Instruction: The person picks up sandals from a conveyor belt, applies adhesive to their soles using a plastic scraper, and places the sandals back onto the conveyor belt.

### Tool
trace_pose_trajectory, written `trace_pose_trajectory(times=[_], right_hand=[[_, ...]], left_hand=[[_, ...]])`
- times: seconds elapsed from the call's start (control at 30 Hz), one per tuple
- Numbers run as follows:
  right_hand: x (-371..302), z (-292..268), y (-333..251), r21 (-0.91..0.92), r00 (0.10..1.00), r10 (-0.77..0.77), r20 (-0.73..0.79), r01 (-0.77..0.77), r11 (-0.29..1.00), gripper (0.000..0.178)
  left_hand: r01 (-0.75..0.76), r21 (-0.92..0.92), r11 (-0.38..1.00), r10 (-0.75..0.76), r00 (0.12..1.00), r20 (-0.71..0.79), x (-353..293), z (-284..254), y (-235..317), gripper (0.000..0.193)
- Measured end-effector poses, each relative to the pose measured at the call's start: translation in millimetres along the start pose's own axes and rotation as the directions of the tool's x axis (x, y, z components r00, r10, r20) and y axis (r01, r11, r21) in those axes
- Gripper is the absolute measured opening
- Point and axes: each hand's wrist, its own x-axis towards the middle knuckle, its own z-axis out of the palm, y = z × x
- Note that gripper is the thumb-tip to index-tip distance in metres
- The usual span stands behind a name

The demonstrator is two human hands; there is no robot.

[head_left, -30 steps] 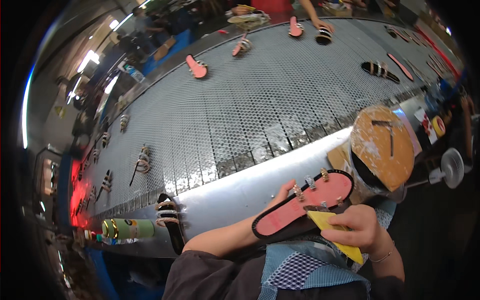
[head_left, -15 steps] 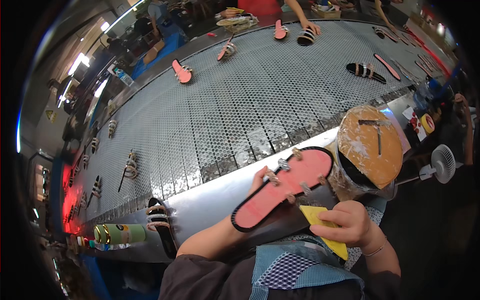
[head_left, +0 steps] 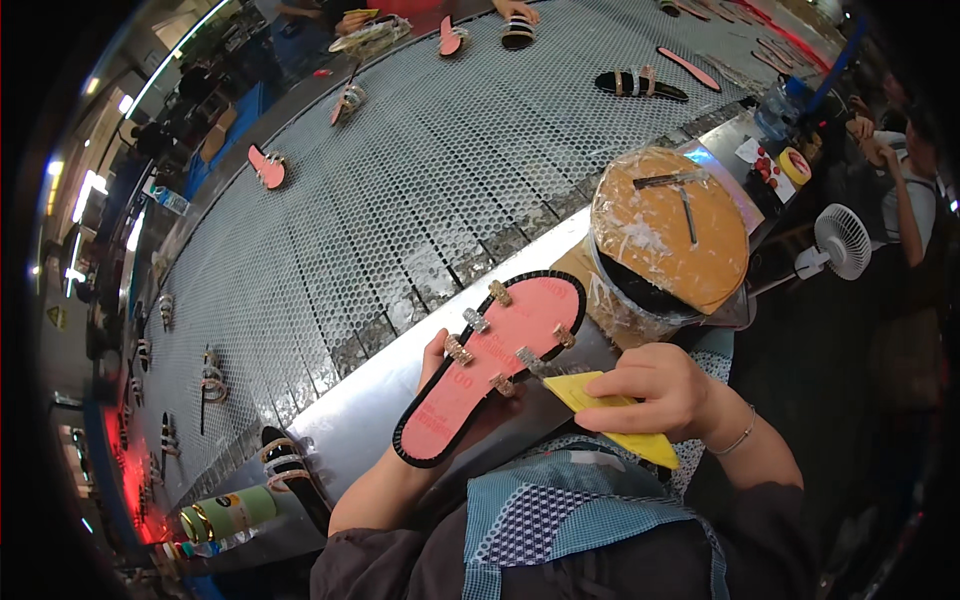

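Observation:
My left hand (head_left: 434,356) is closed round an upside-down slide sandal (head_left: 455,390) from beneath; most of its fingers are hidden. The pink underside of the sandal faces up, edged in black, with folded ends of glittery straps lying on both sides. My right hand (head_left: 655,392) pinches a flat yellow scraper (head_left: 640,447) between thumb and fingers. The scraper's corner points at a silver strap end on the sandal's near edge; whether they touch I cannot tell. Beyond my right hand stands a plastic-wrapped round pot with a tan lid (head_left: 690,240).
A wide honeycomb-mesh conveyor (head_left: 400,210) carries several sandals, with a co-worker's hand (head_left: 517,10) on one. Along the metal ledge lie a black sandal (head_left: 290,468) and a green flask (head_left: 230,512). A white fan (head_left: 842,240) stands at the right.
My view has swung, so the conveyor and pot sit further left. The scraper has come closer to the sandal's strap ends. The sandal's underside is turned more fully toward me.

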Motion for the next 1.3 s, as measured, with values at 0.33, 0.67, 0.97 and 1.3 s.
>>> trace_pose_trajectory(times=[0.33, 0.67, 0.97, 1.3], right_hand=[[-22, -14, 10, -0.008, 0.998, 0.050, -0.034, -0.050, 0.999, 0.035], [18, 12, -1, 0.120, 0.942, 0.107, -0.318, -0.072, 0.990, 0.032], [0, 43, -8, 0.131, 0.988, 0.031, -0.149, -0.011, 0.991, 0.036], [-10, 14, 20, 0.235, 0.992, 0.028, -0.119, 0.001, 0.972, 0.036]], left_hand=[[-0.015, 0.044, 0.999, 0.019, 0.995, -0.098, 0, 14, -6, 0.072], [-0.504, 0.157, 0.849, 0.526, 0.834, -0.166, 87, 12, 16, 0.070], [-0.627, 0.077, 0.775, 0.631, 0.765, -0.126, 119, 22, 20, 0.062], [-0.275, -0.113, 0.955, 0.275, 0.961, -0.021, 118, 22, 7, 0.069]])
